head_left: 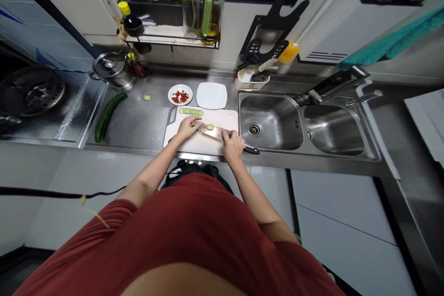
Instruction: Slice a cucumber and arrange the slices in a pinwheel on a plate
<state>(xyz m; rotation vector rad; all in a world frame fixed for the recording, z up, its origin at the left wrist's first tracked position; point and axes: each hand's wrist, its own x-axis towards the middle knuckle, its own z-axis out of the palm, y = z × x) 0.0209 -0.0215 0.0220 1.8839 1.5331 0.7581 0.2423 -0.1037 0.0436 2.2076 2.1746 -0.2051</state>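
A white cutting board lies on the steel counter, with a row of cucumber slices along its top edge. Over the board is a knife, its blade pointing left and its black handle to the right. One cucumber slice rests on the blade. My right hand is closed on the knife near where blade and handle meet. My left hand has its fingers together at the blade's left end; what lies under them is hidden. A bit of green shows beside my left wrist.
Behind the board are a plate of red pieces and a white square plate. A whole cucumber, a loose slice and a lidded pot are left. The double sink is right, a bottle shelf above.
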